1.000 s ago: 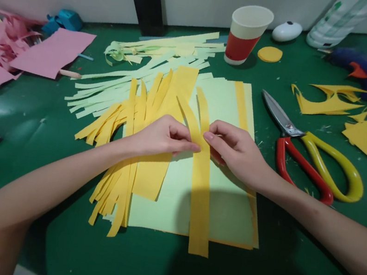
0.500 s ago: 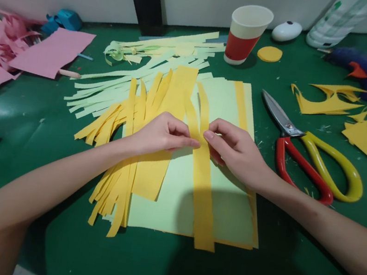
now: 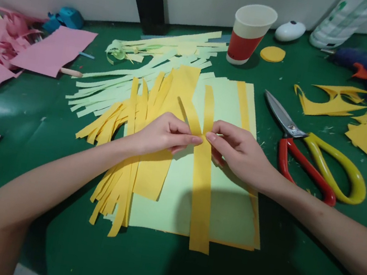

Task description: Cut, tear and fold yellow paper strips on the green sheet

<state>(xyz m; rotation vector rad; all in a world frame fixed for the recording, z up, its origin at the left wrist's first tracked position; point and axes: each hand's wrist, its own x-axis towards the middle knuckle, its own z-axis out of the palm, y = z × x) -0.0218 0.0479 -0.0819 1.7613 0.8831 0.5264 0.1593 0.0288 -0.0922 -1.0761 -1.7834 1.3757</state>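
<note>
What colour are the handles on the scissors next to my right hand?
One handle is red, the other yellow; the scissors show in the head view, right of the right hand.

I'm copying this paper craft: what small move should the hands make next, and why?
Probably press the crossing flat: the left hand and right hand pinch two yellow paper strips where they cross, over the light green sheet.

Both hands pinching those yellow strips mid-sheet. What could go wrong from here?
1. The left hand and right hand pinch the yellow strips at one spot; a sideways tug may tear or crease them.
2. The left forearm lies over the cut strip pile and may scatter it.
3. The scissors lie near the right wrist.
</note>
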